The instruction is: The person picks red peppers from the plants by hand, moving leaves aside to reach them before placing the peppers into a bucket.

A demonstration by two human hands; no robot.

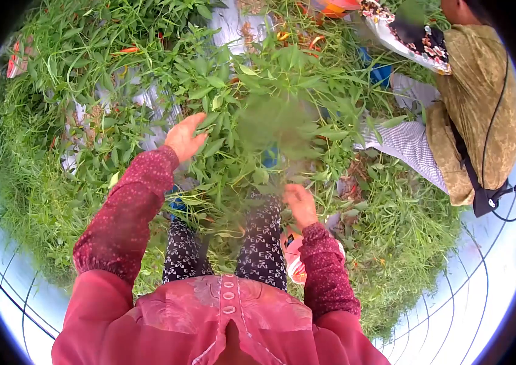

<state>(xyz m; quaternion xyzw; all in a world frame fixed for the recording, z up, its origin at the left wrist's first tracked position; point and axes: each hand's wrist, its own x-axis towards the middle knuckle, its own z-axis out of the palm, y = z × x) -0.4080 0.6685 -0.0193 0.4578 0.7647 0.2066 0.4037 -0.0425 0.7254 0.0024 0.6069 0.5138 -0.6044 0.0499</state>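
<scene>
Green foliage takes both my hands, so I report the grip first. My left hand (pixel 185 137) is spread open, palm against the leaves of the pepper plant (pixel 252 115), fingers extended and closed on nothing; it parts the growth rather than holding it. My right hand (pixel 300 204) sits lower, near the base of the same plant, its fingers curled down among the stems. Whether it grips a stem, a pod or nothing, I cannot tell: leaves cover the fingertips.

The plant stands directly ahead of my knees, between the two hands, dense and leafy, partly blurred near its centre. A red pepper (pixel 129 50) shows higher up to the left, well apart from either hand, and more orange-red pods (pixel 315 41) lie near the top of the view.

Judgement on doing this well: the open hand should hold the leaves aside firmly enough to expose the stems, while the lower hand works by touch only where sight fails; pulling blindly risks tearing branches.

Surroundings: pale ground sheeting (pixel 148 100) shows between plants. Another person (pixel 477 115) crouches at right in a mustard top, hands not clearly visible. Grass (pixel 404 243) borders the row.
</scene>
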